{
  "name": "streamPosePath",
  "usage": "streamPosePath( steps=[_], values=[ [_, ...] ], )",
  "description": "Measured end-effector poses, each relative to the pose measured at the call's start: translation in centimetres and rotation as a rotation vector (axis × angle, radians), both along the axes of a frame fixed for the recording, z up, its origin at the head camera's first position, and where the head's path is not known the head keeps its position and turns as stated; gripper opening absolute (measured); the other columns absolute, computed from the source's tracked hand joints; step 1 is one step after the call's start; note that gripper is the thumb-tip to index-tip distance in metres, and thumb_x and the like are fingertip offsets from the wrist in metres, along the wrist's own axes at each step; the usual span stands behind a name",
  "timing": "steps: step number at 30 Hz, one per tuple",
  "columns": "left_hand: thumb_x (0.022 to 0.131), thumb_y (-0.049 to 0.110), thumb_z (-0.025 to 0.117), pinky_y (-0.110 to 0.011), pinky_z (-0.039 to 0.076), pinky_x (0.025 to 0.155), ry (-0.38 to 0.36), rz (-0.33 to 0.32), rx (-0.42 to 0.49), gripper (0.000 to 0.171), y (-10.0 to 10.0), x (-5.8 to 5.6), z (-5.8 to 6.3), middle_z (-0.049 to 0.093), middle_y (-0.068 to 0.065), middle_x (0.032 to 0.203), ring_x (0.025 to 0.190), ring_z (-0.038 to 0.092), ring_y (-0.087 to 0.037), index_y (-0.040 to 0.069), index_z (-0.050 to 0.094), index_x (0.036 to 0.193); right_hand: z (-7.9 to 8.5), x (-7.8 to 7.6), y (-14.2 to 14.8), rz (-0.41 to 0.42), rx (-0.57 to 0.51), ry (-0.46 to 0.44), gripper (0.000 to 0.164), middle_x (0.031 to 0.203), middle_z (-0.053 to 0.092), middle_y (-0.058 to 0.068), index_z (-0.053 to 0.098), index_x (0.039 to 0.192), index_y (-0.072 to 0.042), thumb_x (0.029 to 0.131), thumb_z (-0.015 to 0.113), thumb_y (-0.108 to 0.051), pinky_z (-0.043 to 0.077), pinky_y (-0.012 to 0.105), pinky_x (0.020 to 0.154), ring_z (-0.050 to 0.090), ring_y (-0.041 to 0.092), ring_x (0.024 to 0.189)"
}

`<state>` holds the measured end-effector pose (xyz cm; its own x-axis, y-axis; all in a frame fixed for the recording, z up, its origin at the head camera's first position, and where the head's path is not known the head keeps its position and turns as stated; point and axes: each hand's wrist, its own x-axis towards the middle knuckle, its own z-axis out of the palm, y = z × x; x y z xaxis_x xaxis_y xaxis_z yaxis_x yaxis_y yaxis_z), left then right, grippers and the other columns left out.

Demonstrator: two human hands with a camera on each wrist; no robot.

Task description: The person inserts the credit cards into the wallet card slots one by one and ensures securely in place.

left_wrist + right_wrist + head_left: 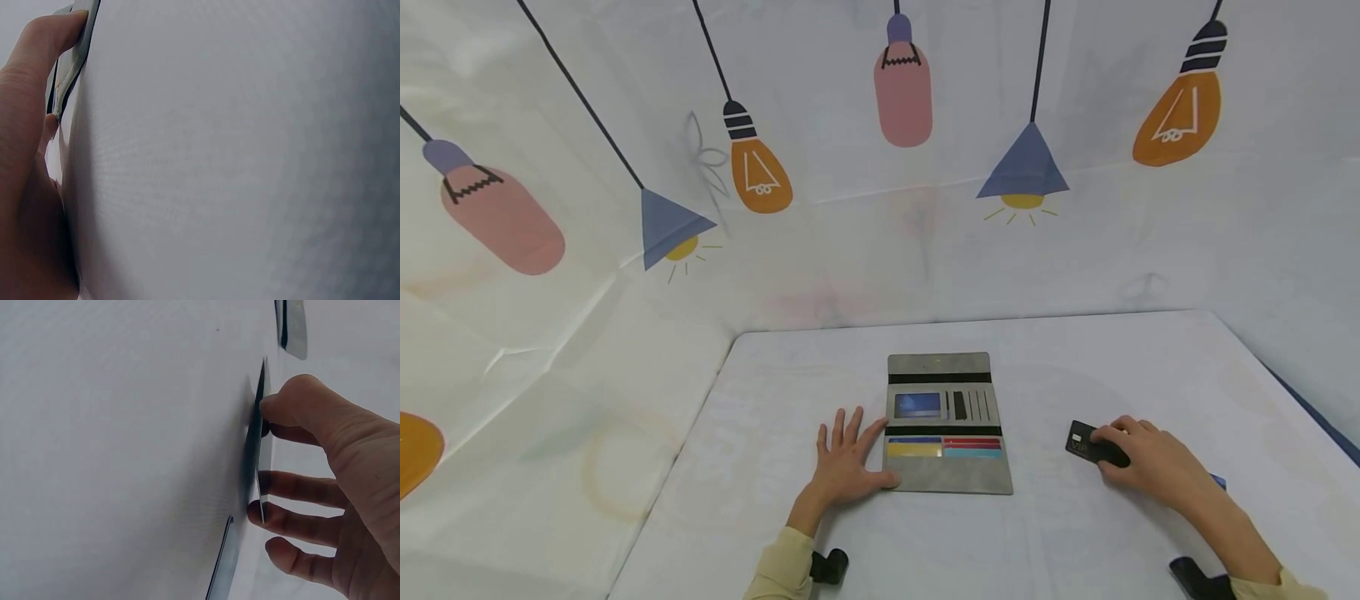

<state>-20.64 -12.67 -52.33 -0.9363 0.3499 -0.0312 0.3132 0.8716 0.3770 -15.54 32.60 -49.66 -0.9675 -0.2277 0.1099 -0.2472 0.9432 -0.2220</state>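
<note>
An opened grey wallet [947, 477] lies flat on the white table, with several coloured cards [912, 450] in its slots and a blue picture card [917, 405] in a window. My left hand [847, 471] has its fingers spread at the wallet's left edge, and its thumb rests on the lower left corner. In the left wrist view the thumb touches the wallet's edge [80, 53]. To the right of the wallet, my right hand [1150, 461] pinches a black bank card [1078, 440] between thumb and fingers. The right wrist view shows this card [255, 447] edge-on, slightly raised from the table.
A blue card [1219, 481] lies on the table [1037, 542], mostly hidden under the right forearm. Behind the table hangs a white cloth [850, 275] printed with lamps. Black devices [831, 567] are strapped to both wrists.
</note>
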Motion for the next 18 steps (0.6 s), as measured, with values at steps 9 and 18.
streamPosePath(
  steps=[9, 18],
  values=[
    [0.076, 0.065, 0.068, -0.067, 0.001, 0.115, 0.006, 0.004, 0.000, 0.089, -0.1, -0.1, -0.2, 0.021, -0.016, 0.163, 0.150, 0.005, -0.043, 0.025, 0.040, 0.151, 1.2, -1.5, -1.5, 0.056, 0.025, 0.047, 0.030, 0.104, 0.064, 0.012, 0.071, 0.106, -0.016, 0.078, 0.080, -0.023, 0.050, 0.055, 0.077, 0.062, 0.034, 0.091],
    [0.076, 0.065, 0.068, -0.068, 0.001, 0.114, -0.002, 0.000, 0.000, 0.090, -0.1, -0.1, -0.3, 0.020, -0.016, 0.163, 0.150, 0.004, -0.043, 0.026, 0.039, 0.151, 1.7, -4.0, -4.0, 0.122, 0.039, 0.077, 0.026, 0.104, 0.063, 0.011, 0.073, 0.106, -0.016, 0.081, 0.078, -0.023, 0.051, 0.054, 0.077, 0.062, 0.033, 0.093]
  ],
)
